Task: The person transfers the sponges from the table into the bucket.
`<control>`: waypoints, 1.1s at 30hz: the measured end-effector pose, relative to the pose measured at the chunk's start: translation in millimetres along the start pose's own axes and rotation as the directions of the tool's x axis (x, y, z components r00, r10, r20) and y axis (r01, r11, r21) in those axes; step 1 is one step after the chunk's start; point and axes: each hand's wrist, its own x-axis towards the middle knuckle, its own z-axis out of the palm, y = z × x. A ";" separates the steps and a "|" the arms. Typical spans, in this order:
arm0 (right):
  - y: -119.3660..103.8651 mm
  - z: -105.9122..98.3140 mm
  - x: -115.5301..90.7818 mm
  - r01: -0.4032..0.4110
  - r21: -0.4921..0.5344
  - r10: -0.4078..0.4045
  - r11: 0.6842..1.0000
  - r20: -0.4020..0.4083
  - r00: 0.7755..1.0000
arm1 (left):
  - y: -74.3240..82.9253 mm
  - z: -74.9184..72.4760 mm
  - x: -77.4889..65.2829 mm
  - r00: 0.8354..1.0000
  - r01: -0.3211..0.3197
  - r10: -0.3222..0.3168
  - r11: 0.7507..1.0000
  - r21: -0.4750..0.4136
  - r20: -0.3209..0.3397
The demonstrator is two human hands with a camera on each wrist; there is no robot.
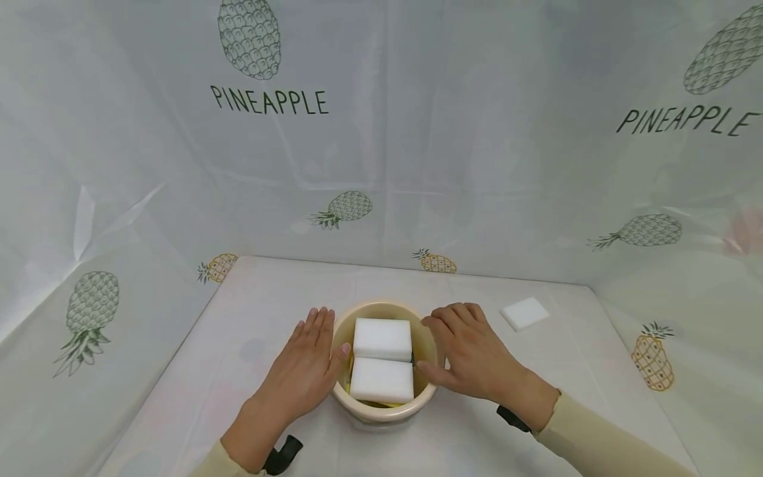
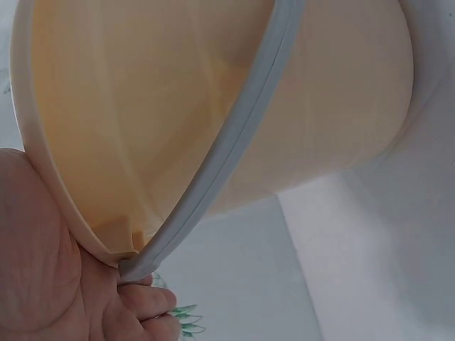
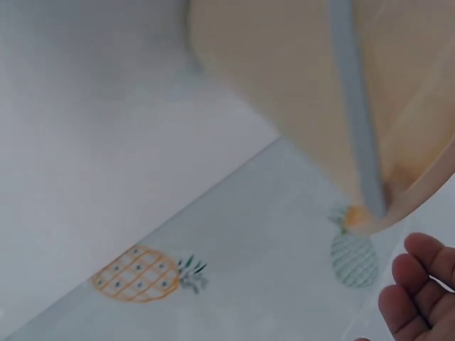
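Observation:
A cream plastic bucket (image 1: 381,415) stands between both hands, its grey handle (image 2: 213,160) hanging down the near side. Two white sponge-like blocks lie inside: the far block (image 1: 383,336) and the near block (image 1: 381,381). Something yellow shows under them, mostly hidden. My left hand (image 1: 301,374) rests against the bucket's left side with fingers straight and the thumb over the rim. At the right rim is my right hand (image 1: 473,351), its fingers loosely bent; the right wrist view shows the fingertips (image 3: 409,273) slightly apart from the rim.
A thinner white block (image 1: 525,313) lies on the white table to the right of the bucket, beyond the right hand. Pineapple-printed sheeting (image 1: 477,165) stands behind the table and along its sides. Dark bands sit at both wrists.

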 end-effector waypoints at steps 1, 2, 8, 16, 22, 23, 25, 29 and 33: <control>4.5 0.0 -2.0 -0.012 -0.011 0.012 1.000 -0.007 1.000 | 0.2 -0.6 -0.2 1.000 -0.001 0.001 1.000 0.002 0.000; 9.0 -0.4 -4.2 -0.029 -0.020 0.029 0.999 -0.009 1.000 | 0.4 -1.2 -0.3 1.000 -0.001 0.001 1.000 0.006 -0.001; 42.5 -5.1 -18.7 -0.103 -0.073 0.102 0.992 -0.018 0.995 | 0.7 -4.8 -0.4 1.000 0.000 0.000 0.999 0.035 0.005; 106.5 -6.0 -56.5 -0.142 -0.200 0.142 0.969 -0.017 0.990 | 2.8 -6.3 0.5 1.000 -0.009 0.008 0.997 0.076 0.008; 150.9 -5.0 -84.8 -0.172 -0.282 0.188 0.944 0.031 0.982 | 3.8 -5.8 -0.6 1.000 -0.007 0.006 0.997 0.074 0.008; 157.3 -5.3 -88.3 -0.181 -0.292 0.203 0.939 0.047 0.978 | 3.9 -5.8 -0.8 1.000 -0.005 0.004 0.997 0.071 0.011; 169.0 -6.4 -93.9 -0.200 -0.307 0.238 0.931 0.094 0.967 | 4.1 -5.7 -0.6 1.000 -0.003 0.002 0.998 0.069 0.016; 188.7 -8.3 -102.0 -0.208 -0.345 0.294 0.915 0.220 0.930 | 4.1 -5.7 -0.6 1.000 0.002 -0.004 0.998 0.071 0.025; 204.1 -7.9 -109.9 -0.192 -0.368 0.316 0.910 0.316 0.895 | 4.0 -5.0 -0.1 1.000 0.002 -0.003 0.998 0.062 0.021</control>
